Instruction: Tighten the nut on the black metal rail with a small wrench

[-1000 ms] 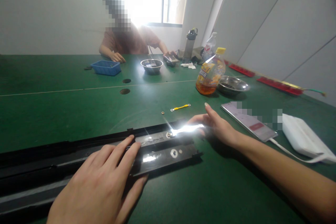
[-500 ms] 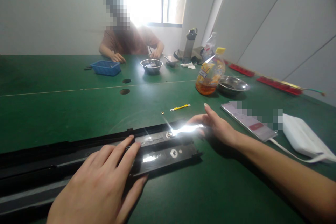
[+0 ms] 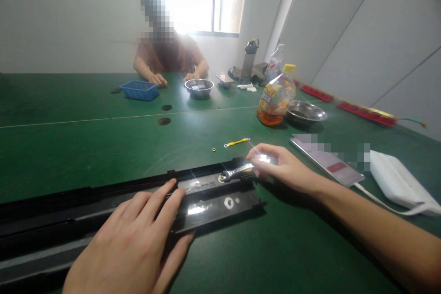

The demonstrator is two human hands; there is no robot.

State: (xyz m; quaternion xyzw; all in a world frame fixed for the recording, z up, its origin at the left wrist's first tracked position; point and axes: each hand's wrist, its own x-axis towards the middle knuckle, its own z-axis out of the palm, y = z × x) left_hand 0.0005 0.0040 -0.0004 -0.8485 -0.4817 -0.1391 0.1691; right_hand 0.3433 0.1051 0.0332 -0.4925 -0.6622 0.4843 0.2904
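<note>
A long black channel-shaped part lies across the green table, its end near the middle. My left hand rests over it, fingertips on its inner ridge and thumb along the near edge; the hand looks closed around the part. My right hand grips a shiny metal wrench, whose head sits around a small fastener at the channel's far strip. Beyond the channel lie a small brass-coloured nut and a yellow wire with ring terminals.
A phone and white block lie right of my arm. Farther back are an orange-drink bottle, metal bowls, a blue basket and red strips. A person sits across the table.
My right hand has closed its fingers around the wrench, its thumb coming down. The wrench's head stays at the fastener. My left hand has barely moved. The other person's hands shifted slightly.
</note>
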